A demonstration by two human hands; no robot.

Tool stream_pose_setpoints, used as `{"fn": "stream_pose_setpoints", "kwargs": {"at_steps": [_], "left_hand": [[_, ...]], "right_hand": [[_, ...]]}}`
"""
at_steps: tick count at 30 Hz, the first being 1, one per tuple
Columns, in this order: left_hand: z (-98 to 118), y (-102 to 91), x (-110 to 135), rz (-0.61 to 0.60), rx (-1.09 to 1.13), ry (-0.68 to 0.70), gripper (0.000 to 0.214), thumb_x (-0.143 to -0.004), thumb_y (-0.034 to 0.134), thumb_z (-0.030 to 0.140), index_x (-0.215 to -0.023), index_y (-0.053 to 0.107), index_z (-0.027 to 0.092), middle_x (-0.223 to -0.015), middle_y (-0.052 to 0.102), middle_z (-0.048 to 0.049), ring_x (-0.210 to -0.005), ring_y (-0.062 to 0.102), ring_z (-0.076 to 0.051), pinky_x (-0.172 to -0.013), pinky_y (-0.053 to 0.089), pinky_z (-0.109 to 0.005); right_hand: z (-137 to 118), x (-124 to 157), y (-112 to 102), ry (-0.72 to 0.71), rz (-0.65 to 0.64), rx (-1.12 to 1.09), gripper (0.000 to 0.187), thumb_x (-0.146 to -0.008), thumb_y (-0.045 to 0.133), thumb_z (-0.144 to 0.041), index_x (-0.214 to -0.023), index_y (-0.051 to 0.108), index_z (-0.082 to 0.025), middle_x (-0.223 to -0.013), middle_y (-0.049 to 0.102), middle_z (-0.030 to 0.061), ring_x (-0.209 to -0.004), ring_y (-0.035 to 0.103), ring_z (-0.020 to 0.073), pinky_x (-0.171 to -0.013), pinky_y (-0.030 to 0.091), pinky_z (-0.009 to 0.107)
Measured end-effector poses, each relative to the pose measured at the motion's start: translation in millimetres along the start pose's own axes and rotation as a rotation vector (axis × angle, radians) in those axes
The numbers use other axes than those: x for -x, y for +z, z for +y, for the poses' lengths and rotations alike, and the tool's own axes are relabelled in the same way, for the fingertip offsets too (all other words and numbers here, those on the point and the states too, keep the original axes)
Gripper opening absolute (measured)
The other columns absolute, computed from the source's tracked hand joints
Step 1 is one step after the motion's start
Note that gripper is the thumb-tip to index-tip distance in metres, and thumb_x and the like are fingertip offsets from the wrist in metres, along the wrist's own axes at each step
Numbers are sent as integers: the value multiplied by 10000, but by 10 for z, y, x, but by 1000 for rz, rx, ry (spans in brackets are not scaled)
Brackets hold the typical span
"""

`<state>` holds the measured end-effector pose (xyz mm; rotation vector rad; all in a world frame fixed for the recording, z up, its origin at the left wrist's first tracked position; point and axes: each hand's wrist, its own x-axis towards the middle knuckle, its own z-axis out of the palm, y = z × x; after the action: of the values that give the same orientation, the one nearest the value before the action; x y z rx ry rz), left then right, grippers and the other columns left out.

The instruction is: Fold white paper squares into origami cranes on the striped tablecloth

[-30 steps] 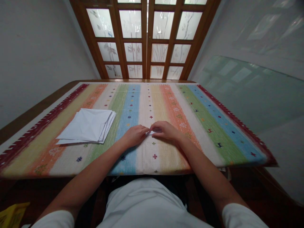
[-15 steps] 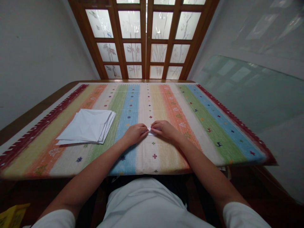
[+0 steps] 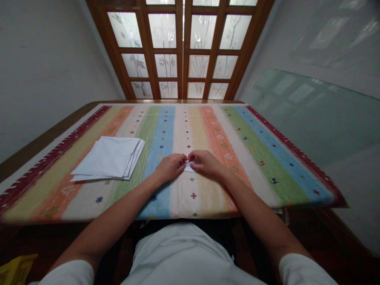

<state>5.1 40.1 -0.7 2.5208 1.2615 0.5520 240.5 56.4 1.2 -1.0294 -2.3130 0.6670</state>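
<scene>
A small folded piece of white paper (image 3: 189, 168) lies on the striped tablecloth (image 3: 193, 206) in front of me, mostly covered by my fingers. My left hand (image 3: 172, 167) pinches its left side, fingers curled and closed. From the other side my right hand (image 3: 204, 161) grips the paper's upper right part between thumb and fingers. The two hands almost meet at the paper's far edge. To the left rests a loose stack of white paper sheets (image 3: 108, 156), its edges uneven and creases showing on the top sheet.
The cloth covers a wooden table (image 3: 44, 138) whose bare edge shows at the left. A wooden door with glass panes (image 3: 162, 31) stands beyond the far edge. A glass panel (image 3: 320, 114) leans along the right wall. Something yellow (image 3: 18, 269) sits at the lower left.
The fingertips have shifted slightly, and more of the small white paper shows between and below my hands. The stack of sheets has stayed in place.
</scene>
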Motion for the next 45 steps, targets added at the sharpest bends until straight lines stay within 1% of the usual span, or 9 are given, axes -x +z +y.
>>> {"fn": "stream_pose_setpoints", "kwargs": {"at_steps": [9,13,17,22,27,35,38,41,45], "left_hand": [[69,-3,-14,-44,-9,-26,193,-1002,665,274,-1149,748,181,-1045,784,-110,-986,733,-257,-878,564,-368],[31,-42,-26,71,245,-112,118,-979,666,278,-1010,727,182,-944,772,-65,-833,709,-198,-792,560,-324],[-52,-69,-63,272,573,-245,161,-922,702,337,-960,687,182,-895,743,-40,-780,685,-169,-740,556,-288],[-97,-29,-103,354,857,-322,256,-873,739,417,-943,640,192,-883,688,-19,-746,654,-147,-693,527,-266],[-6,3,-74,320,891,-222,306,-840,781,406,-977,597,204,-966,690,-18,-811,677,-147,-735,553,-267],[107,4,-17,297,797,-170,346,-883,770,432,-1079,587,214,-1070,694,-52,-932,720,-197,-673,583,-260],[109,-5,-19,297,824,-176,330,-892,760,456,-1042,596,212,-1039,701,-47,-913,720,-194,-673,581,-258],[107,-20,-22,302,848,-177,302,-926,708,480,-1005,614,204,-1004,711,-46,-890,717,-187,-676,572,-257],[116,-37,-17,304,832,-174,298,-938,676,492,-983,640,200,-978,713,-48,-889,707,-188,-673,582,-260]], "right_hand": [[-32,5,12,-23,66,-118,104,-856,690,-200,-959,679,-206,-969,744,61,-878,680,202,-825,533,328],[37,-28,-95,55,363,-279,223,-900,740,-398,-1011,648,-228,-1084,724,89,-977,689,229,-839,571,358],[93,-60,-132,235,589,-559,347,-904,735,-555,-922,574,-248,-890,650,16,-784,642,176,-698,558,307],[-30,-79,29,245,377,-797,355,-786,868,-502,-863,641,-241,-930,701,19,-747,655,153,-709,583,316],[-143,-106,182,252,202,-876,348,-778,895,-507,-882,692,-245,-874,712,14,-765,681,173,-715,597,326],[-172,-105,170,142,245,-781,349,-765,908,-539,-877,776,-235,-1025,757,63,-972,714,226,-848,602,350],[-161,-113,185,159,276,-784,306,-767,905,-473,-886,757,-234,-959,758,51,-904,721,209,-863,603,360],[-129,-125,209,208,343,-870,440,-692,950,-420,-1003,681,-264,-878,731,-7,-795,706,177,-787,605,334],[-106,-124,224,239,419,-901,511,-636,991,-426,-849,559,-254,-902,698,-20,-753,688,146,-736,600,298]]}}
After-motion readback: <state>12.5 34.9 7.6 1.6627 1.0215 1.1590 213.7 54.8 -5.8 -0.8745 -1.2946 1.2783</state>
